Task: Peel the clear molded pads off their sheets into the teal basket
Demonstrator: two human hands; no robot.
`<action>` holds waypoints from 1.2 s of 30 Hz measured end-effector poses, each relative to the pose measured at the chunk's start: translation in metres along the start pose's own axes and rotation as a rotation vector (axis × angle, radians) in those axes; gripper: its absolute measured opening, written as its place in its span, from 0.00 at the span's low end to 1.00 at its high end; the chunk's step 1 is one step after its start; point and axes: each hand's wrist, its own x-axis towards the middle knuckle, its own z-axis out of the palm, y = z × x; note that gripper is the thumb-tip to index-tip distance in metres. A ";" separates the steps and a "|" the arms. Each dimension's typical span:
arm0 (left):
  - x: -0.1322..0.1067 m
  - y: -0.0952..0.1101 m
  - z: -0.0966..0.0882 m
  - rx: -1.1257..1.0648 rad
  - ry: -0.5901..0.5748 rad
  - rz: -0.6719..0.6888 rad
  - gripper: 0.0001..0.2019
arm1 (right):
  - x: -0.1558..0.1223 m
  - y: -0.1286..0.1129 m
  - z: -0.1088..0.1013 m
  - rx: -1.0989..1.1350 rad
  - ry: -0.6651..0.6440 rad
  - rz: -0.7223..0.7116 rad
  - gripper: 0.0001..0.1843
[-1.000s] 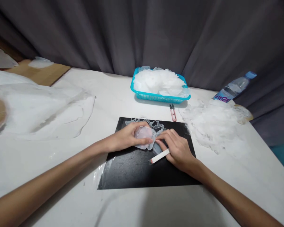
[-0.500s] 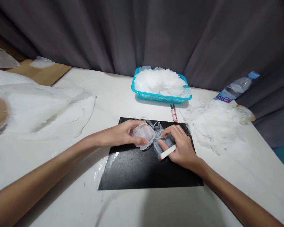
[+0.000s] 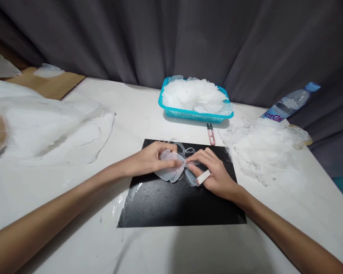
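A translucent plastic piece (image 3: 169,172) lies on a black mat (image 3: 174,201) in the middle of the white table. My left hand (image 3: 154,158) is closed on its upper edge and holds it down. My right hand (image 3: 211,171) grips a small white cutter (image 3: 203,177) with a reddish tip, and its fingertips pinch the plastic where the two hands meet. Thin clear offcut strips (image 3: 185,148) curl on the mat just behind the hands.
A turquoise basket (image 3: 188,113) heaped with clear plastic pieces stands at the back. Pink thread snips (image 3: 210,134) lie in front of it. A pile of clear offcuts (image 3: 260,146) and a water bottle (image 3: 288,106) are at the right. Clear plastic sheeting (image 3: 45,129) covers the left.
My right hand has slid left and up along the plastic piece with the cutter, and both hands have drawn closer together. The plastic piece has shifted slightly under my left hand.
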 end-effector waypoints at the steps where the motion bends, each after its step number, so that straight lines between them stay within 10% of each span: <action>1: 0.001 0.000 0.001 0.003 0.006 -0.001 0.18 | 0.000 0.000 0.001 0.010 0.006 -0.002 0.06; 12: 0.003 0.000 0.017 0.026 0.098 0.033 0.14 | -0.002 0.004 0.005 -0.088 0.034 -0.054 0.05; 17: 0.001 -0.008 -0.002 -0.021 0.719 -0.064 0.13 | -0.008 -0.007 0.008 -0.149 0.047 -0.114 0.07; 25: -0.016 0.027 0.005 -0.190 0.102 0.028 0.15 | -0.002 0.007 0.003 -0.130 0.470 0.217 0.06; 36: -0.017 0.022 0.011 -0.339 0.073 0.137 0.09 | -0.006 -0.033 -0.004 -0.115 0.441 -0.196 0.08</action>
